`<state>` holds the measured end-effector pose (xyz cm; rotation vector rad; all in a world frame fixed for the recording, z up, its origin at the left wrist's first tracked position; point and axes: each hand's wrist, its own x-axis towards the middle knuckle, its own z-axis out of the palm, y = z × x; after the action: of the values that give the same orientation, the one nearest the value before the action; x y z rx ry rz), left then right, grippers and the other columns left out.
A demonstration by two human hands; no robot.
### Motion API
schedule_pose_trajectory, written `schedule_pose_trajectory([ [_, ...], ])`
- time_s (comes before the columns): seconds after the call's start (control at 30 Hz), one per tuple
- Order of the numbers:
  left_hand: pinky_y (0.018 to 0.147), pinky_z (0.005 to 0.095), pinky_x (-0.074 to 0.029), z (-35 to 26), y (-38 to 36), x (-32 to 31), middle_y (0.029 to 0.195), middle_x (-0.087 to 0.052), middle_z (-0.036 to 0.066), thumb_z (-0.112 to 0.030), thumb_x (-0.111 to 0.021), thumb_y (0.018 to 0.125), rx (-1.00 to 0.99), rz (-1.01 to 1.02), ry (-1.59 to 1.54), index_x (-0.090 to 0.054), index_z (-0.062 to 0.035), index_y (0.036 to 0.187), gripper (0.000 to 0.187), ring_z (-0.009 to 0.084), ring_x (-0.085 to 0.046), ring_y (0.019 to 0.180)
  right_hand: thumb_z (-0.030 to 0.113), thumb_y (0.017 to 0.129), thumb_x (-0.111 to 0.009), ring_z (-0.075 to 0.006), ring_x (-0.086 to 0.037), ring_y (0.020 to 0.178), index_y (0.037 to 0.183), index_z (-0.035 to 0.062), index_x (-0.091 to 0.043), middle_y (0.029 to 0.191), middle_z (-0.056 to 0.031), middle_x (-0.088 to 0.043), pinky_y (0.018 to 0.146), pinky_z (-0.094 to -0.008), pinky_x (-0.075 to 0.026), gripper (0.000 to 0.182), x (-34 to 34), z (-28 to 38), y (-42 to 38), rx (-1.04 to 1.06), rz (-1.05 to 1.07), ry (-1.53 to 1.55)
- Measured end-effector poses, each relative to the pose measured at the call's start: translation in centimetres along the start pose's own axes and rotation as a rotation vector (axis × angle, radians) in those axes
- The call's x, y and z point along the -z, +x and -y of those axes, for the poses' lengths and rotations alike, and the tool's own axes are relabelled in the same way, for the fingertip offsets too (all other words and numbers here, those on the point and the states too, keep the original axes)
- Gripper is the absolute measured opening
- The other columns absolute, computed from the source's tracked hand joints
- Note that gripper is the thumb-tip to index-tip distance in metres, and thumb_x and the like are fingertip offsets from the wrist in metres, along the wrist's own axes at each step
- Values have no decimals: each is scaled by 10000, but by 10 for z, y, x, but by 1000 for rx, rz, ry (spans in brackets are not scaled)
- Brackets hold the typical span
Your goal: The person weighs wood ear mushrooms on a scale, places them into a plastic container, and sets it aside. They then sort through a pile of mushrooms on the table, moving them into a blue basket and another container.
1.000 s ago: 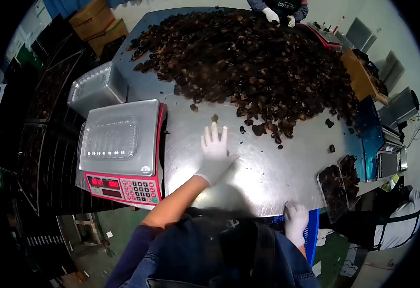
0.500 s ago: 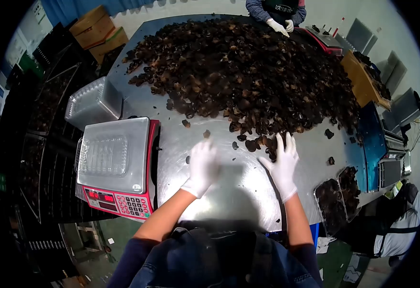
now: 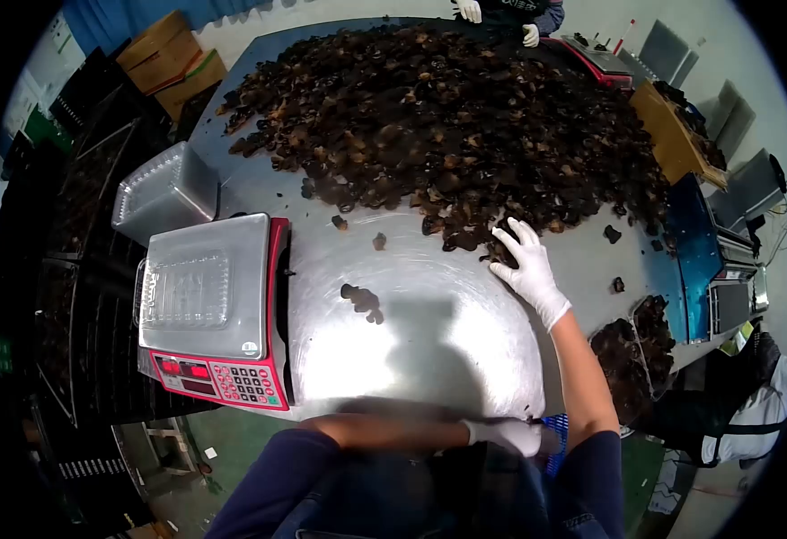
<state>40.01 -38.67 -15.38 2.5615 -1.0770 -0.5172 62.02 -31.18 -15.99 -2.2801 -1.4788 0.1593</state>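
Note:
A wide heap of dark, curled fungus-like pieces [image 3: 465, 126] covers the far part of the metal table [image 3: 429, 341]. My right hand [image 3: 530, 269], in a white glove, touches the near edge of the heap with its fingers spread. My left hand [image 3: 510, 437], also gloved, is low at the table's front edge, close to my body; its fingers are hard to make out. A few loose pieces [image 3: 362, 301] lie on the metal at centre left. On the left stands a red scale [image 3: 223, 382] with a clear plastic tray [image 3: 191, 287] on its pan.
Stacked clear containers [image 3: 167, 193] stand behind the scale. Filled clear trays [image 3: 623, 364] sit at the right edge. Across the table are a co-worker's gloved hands [image 3: 470, 11] and another scale [image 3: 591, 63]. Cardboard boxes [image 3: 164, 58] are at the back left.
My left hand has swung from the table's middle down and right to the front edge. My right hand has moved slightly up. Loose pieces now lie together at centre left. The co-worker's hands have parted.

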Motion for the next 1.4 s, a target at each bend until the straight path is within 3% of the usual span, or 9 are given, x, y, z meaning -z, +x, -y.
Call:
schedule_pose_trajectory([
  [0.1, 1075, 385, -417, 11, -12, -20, 1269, -557, 135, -252, -559, 887, -141, -810, -100, -582, -10, 1164, 368, 279, -507, 1245, 320, 776, -768, -397, -368, 1377, 1395, 151, -519, 1497, -207, -392, 1114, -485, -320, 688, 31, 21, -28, -15, -248, -88],
  [0.23, 1154, 461, -295, 63, -123, 41, 1468, -419, 259, -296, -697, 815, 835, -916, -329, -460, 66, 1376, 710, 384, -386, 1377, 369, 775, -779, -448, -400, 1337, 1417, 70, -464, 1478, -271, -388, 1115, -490, -347, 776, -6, -5, -21, -323, -483, -124],
  [0.3, 1155, 485, -245, 84, -158, 44, 1482, -360, 298, -406, -754, 771, 1179, -981, -113, -353, 107, 1426, 924, 438, -295, 1417, 337, 799, -749, -481, -388, 1330, 1387, 53, -482, 1485, -284, -369, 1114, -508, -348, 706, -20, 25, -15, -202, -408, -67],
  [0.43, 1186, 527, -129, 93, -202, -10, 1511, -280, 313, -455, -774, 731, 1454, -1094, -76, -196, 113, 1486, 1106, 464, -199, 1444, 137, 731, -727, -426, -412, 1321, 1342, 139, -533, 1441, -243, -413, 1058, -488, -355, 642, -59, 112, -35, -7, -210, 23],
  [0.57, 1183, 517, -131, 90, -193, -12, 1530, -252, 306, -537, -776, 733, 1427, -1027, -100, -170, 115, 1491, 1169, 449, -180, 1458, 181, 753, -703, -429, -451, 1299, 1225, 100, -629, 1421, -240, -449, 1050, -503, -368, 485, 3, 136, -12, -23, -171, 243],
  [0.67, 1178, 505, -150, 93, -193, -15, 1523, -268, 299, -502, -809, 707, 1417, -995, -92, -180, 110, 1487, 1174, 442, -206, 1450, 196, 740, -723, -446, -518, 1196, 1147, 20, -626, 1309, -239, -524, 986, -496, -456, 454, 36, 43, 51, 3, -723, -118],
  [0.8, 1162, 521, -178, 91, -193, -5, 1495, -303, 297, -479, -837, 673, 1423, -953, -98, -192, 110, 1479, 1188, 450, -245, 1424, 479, 853, -694, -374, -335, 1401, 1368, 232, -548, 1538, -211, -338, 1096, -452, -350, 589, 29, -80, 94, -691, -599, -180],
  [1.03, 1147, 530, -201, 96, -193, -16, 1488, -321, 286, -502, -820, 676, 1434, -981, -153, -199, 93, 1487, 1182, 442, -266, 1416, 155, 791, -731, -328, -540, 1138, 1004, 95, -680, 1203, -128, -592, 962, -437, -440, 227, -11, 32, 9, -172, -561, 24],
  [1.4, 1168, 526, -166, 101, -196, -33, 1495, -320, 254, -317, -708, 765, 1341, -1125, -75, -261, 59, 1467, 913, 431, -226, 1433, 296, 826, -702, -342, -397, 1339, 1331, 160, -554, 1417, -162, -467, 1063, -484, -314, 544, -36, 120, -26, 18, -240, -95],
])
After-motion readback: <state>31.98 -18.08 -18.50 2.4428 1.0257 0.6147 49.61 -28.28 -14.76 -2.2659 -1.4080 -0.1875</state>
